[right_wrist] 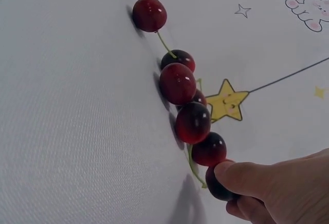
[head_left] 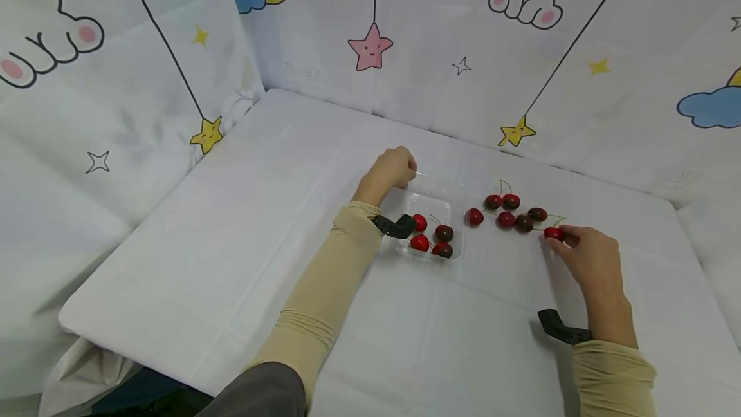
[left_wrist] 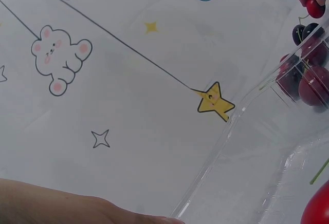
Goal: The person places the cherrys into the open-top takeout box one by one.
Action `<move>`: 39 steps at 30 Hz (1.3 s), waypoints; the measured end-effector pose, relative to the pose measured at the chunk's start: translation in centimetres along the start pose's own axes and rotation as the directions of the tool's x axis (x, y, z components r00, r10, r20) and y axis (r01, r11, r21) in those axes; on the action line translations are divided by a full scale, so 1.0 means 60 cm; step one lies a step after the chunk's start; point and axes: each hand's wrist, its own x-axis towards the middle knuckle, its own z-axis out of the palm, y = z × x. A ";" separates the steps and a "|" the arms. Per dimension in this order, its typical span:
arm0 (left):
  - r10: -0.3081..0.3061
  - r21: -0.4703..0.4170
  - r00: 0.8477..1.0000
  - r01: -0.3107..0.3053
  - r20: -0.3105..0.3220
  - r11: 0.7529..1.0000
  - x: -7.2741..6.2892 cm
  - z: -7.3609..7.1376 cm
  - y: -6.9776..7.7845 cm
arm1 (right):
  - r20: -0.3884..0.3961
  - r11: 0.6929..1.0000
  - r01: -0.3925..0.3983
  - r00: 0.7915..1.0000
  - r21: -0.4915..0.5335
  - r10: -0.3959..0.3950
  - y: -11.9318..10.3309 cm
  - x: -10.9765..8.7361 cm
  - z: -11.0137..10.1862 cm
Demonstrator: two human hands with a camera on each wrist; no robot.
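My left hand point(head_left: 390, 169) grips the far left rim of a clear plastic box point(head_left: 428, 203). Several red and dark cherries point(head_left: 444, 233) lie in the near part of that box. In the left wrist view, the thumb side of this hand point(left_wrist: 110, 212) meets the box's edge. Over on the right, my right hand point(head_left: 593, 259) pinches a cherry point(right_wrist: 218, 184) between thumb and fingers, at the right end of a loose group of cherries point(head_left: 506, 220). Thin green stems point(right_wrist: 193, 170) show on some of them. The right hand's other fingers are partly hidden behind its thumb.
The box and the loose cherries share a white-covered table point(head_left: 231, 262). Behind it hangs a white cloth point(head_left: 324, 44) printed with stars, clouds and bears. Each wrist carries a black camera mount point(head_left: 563, 329). One single cherry point(head_left: 474, 217) lies near the box's right side.
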 end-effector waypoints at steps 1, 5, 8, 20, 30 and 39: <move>0.000 -0.001 1.000 0.000 -0.001 1.000 0.000 0.000 0.000 | -0.003 1.000 -0.001 1.000 0.001 0.001 0.000 0.000 0.000; 0.007 -0.003 1.000 -0.007 -0.006 1.000 0.000 0.000 -0.001 | -0.015 1.000 -0.005 1.000 -0.002 0.005 -0.003 0.000 -0.002; 0.007 0.002 1.000 -0.007 -0.004 1.000 0.002 0.001 -0.002 | -0.015 1.000 -0.008 1.000 -0.004 0.008 -0.003 -0.001 -0.003; 0.000 0.005 1.000 -0.001 0.007 1.000 0.006 0.002 -0.003 | -0.024 1.000 -0.030 0.999 0.000 0.030 -0.007 0.000 -0.005; 0.002 0.005 1.000 -0.002 0.001 1.000 0.004 0.002 -0.002 | -0.061 0.999 -0.039 0.997 0.009 0.040 -0.013 -0.002 -0.008; -0.002 0.014 1.000 0.002 0.003 1.000 0.003 0.001 0.000 | -0.102 0.999 -0.035 0.994 0.015 0.037 -0.018 -0.005 -0.010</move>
